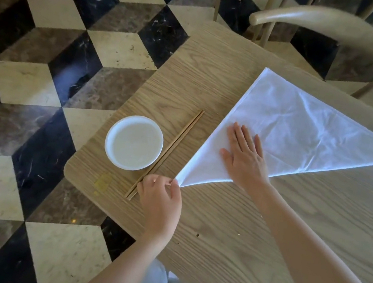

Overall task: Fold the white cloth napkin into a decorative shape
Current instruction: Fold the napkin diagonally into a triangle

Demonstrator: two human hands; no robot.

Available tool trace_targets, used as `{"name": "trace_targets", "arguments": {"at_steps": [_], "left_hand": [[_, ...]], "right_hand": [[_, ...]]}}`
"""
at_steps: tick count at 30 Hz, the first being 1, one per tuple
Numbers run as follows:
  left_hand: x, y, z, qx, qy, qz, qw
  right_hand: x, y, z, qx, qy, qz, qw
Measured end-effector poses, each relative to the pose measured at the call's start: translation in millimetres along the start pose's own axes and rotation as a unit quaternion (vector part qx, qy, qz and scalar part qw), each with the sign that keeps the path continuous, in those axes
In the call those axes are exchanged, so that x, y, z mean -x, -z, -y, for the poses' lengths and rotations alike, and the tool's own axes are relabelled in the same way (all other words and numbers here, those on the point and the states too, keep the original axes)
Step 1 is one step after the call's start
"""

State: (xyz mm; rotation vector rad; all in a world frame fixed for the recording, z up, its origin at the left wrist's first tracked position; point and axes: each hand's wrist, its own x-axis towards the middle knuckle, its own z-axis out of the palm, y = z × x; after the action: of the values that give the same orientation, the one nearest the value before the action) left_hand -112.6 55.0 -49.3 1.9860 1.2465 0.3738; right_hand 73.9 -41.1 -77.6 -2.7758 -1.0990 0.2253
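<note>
One white cloth napkin (292,134) on the wooden desk (238,236), folded into a big triangle, lying flat and lightly creased, with its right tip running out of view. Two hands are on it. The left hand (160,201) is at the near-left tip, fingers (161,181) curled, pinching that corner against the thumb. The right hand (244,156) lies palm down on the cloth just beyond it, fingers (239,135) straight and slightly spread, pressing flat and gripping nothing.

Left of the napkin sits one pair of wooden chopsticks (169,150), two sticks side by side, running roughly along the napkin's left edge but apart from it. The left hand covers part of their near end. Just beside them is one round white bowl (134,142), pale inside. There is one yellowish mark (102,183) near the desk's corner. Across the desk stands one chair (347,32) with a curved wooden back. Below it all is a cube-patterned marble floor (48,44).
</note>
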Motion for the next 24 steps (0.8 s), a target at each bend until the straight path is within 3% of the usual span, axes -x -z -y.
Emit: {"name": "trace_targets", "arguments": {"at_steps": [7,10,12,14,19,24], "left_hand": [[8,2,-6,-0.034,-0.019,-0.026,0.999],[30,1,-11,-0.083,-0.166,-0.016,0.983],[33,-12,-25,-0.078,-0.277,0.027,0.957],[14,-32,-43,-0.108,-0.330,0.078,0.935],[-41,-54,-30,-0.286,-0.336,0.154,0.884],[-39,-57,-20,-0.300,-0.347,0.150,0.876]], "right_hand": [[2,-1,-3,0.008,0.005,-0.009,1.000],[2,-2,-3,0.015,0.005,-0.006,1.000],[2,-2,-4,0.013,0.005,-0.005,1.000],[2,-3,-4,0.022,0.010,-0.003,1.000],[1,0,-6,0.011,0.016,-0.011,1.000],[1,1,-1,-0.002,0.045,0.001,0.999]]}}
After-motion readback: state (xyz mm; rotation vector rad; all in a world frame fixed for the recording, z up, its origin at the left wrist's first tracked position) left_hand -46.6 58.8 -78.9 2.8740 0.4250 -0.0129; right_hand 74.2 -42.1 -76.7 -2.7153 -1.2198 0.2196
